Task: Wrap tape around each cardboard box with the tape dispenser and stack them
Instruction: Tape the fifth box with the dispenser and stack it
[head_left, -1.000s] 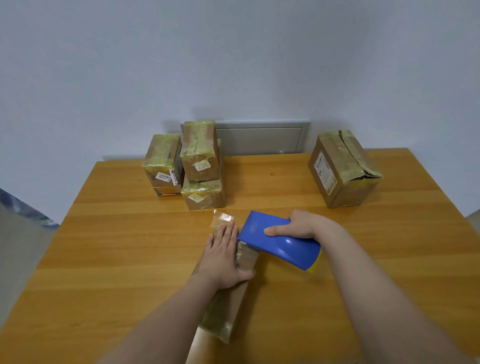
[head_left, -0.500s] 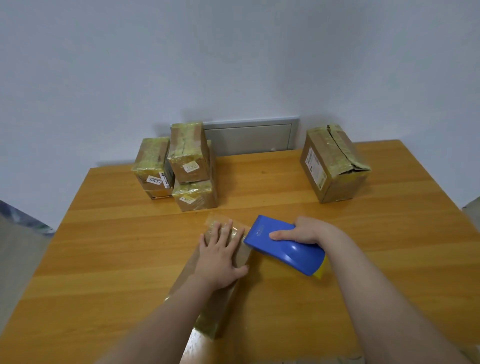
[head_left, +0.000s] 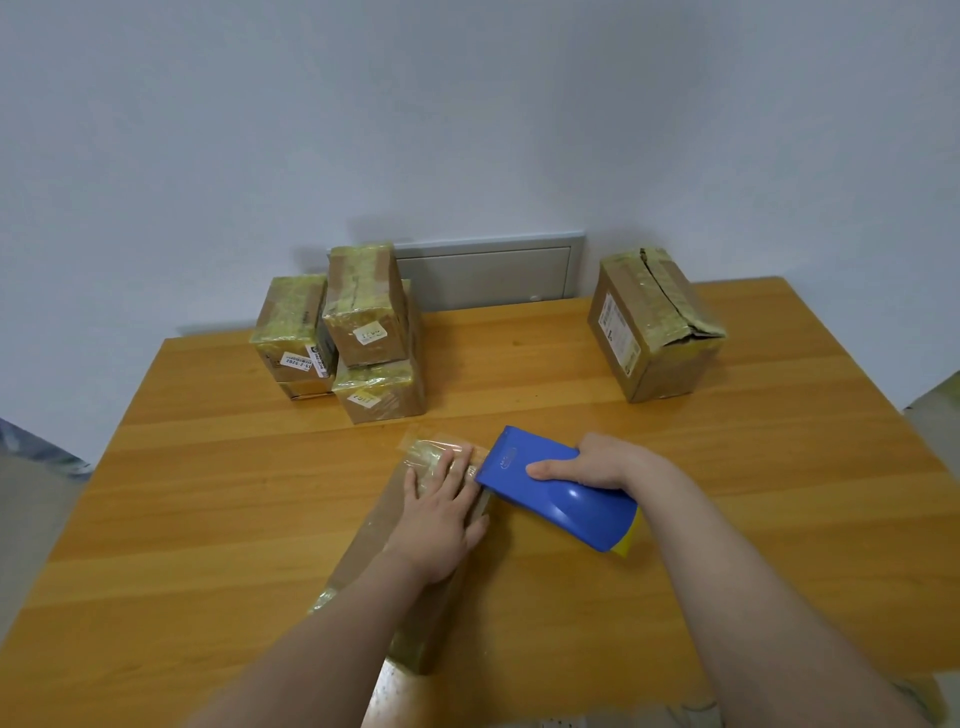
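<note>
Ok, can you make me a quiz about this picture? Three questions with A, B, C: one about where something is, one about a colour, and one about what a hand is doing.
1. Where is the big box?
A) at the far right of the table
B) under a hand
C) on the floor

2. What colour is the dispenser, mostly?
A) red
B) blue
C) green

3. What is the left hand doing?
A) holding the dispenser
B) hanging off the table
C) pressing flat on the long box

Answers:
1 A: it stands alone near the table's far right corner.
2 B: its shell is blue, and the right hand grips it.
3 C: its fingers lie straight on top of that box.
</note>
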